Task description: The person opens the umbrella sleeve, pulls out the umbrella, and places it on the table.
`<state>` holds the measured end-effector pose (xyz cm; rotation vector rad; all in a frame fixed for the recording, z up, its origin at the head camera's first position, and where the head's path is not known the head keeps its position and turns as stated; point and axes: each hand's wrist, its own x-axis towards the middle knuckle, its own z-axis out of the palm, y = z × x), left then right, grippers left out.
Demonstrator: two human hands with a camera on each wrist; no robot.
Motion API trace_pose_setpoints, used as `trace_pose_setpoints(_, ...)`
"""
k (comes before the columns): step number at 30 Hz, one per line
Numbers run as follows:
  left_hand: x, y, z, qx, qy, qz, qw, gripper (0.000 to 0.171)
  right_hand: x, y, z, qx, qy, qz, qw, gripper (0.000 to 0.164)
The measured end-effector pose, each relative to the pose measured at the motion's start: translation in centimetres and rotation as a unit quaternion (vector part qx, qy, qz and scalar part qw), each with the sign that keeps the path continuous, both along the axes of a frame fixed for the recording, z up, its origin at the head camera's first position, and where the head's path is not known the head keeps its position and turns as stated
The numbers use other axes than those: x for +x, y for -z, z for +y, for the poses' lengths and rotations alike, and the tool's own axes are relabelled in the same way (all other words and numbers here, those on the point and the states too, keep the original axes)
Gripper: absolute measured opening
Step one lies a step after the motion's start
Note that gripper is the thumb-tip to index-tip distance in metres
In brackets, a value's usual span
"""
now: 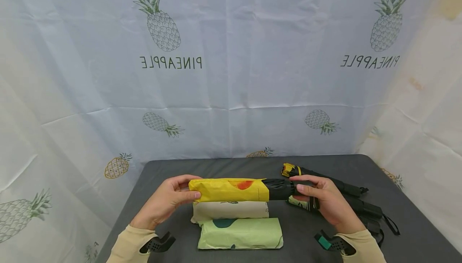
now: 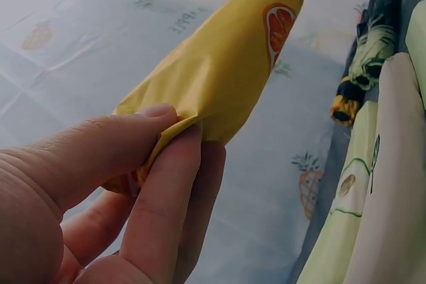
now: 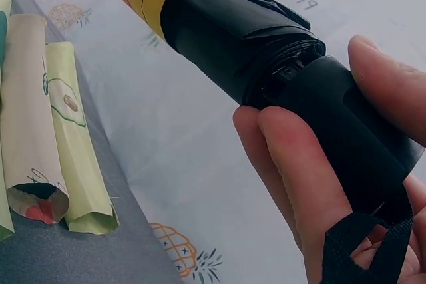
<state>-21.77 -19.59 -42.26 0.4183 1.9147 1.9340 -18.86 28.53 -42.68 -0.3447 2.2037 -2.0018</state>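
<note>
A folded black umbrella [image 1: 278,189] lies level above the table, with its far part inside a yellow sleeve [image 1: 227,191] printed with an orange fruit slice. My left hand [image 1: 162,202] pinches the sleeve's left end between thumb and fingers. At the other end, my right hand [image 1: 331,203] holds the umbrella's black handle [image 3: 333,124], from which a wrist strap [image 3: 369,247] hangs. The dark ribbed folds of the umbrella show between sleeve and handle. Below the yellow sleeve lie a cream sleeve [image 1: 231,211] and a light green sleeve [image 1: 240,234].
A pale green avocado-print sleeve [image 3: 72,138] lies beside the cream one in the wrist views. On the dark table [image 1: 173,170], to the right, lie several folded umbrellas, one with a yellow tip [image 1: 288,170]. A pineapple-print curtain [image 1: 231,74] hangs behind the table.
</note>
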Motion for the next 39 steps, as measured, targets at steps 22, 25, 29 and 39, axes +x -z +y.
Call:
trace_pose_setpoints(22, -0.2, -0.4, -0.7, 0.02, -0.03, 0.011, 0.9993, 0.052, 0.2, -0.5, 0.9, -0.005, 0.013, 0.009, 1.0, 0.034)
trace_pose_setpoints(25, -0.2, -0.4, -0.7, 0.019, -0.024, 0.011, 0.9995, 0.051, 0.2, -0.6, 1.2, -0.004, 0.009, 0.01, 1.0, 0.034)
trace_pose_setpoints(29, -0.3, -0.4, -0.8, 0.019, -0.023, 0.011, 0.9995, 0.05, 0.2, -0.5, 1.4, -0.004, 0.003, 0.014, 1.0, 0.035)
trace_pose_setpoints(39, -0.3, -0.4, -1.3, 0.012, -0.026, 0.02, 0.9994, 0.049, 0.2, -0.6, 1.5, -0.006, 0.003, 0.023, 1.0, 0.035)
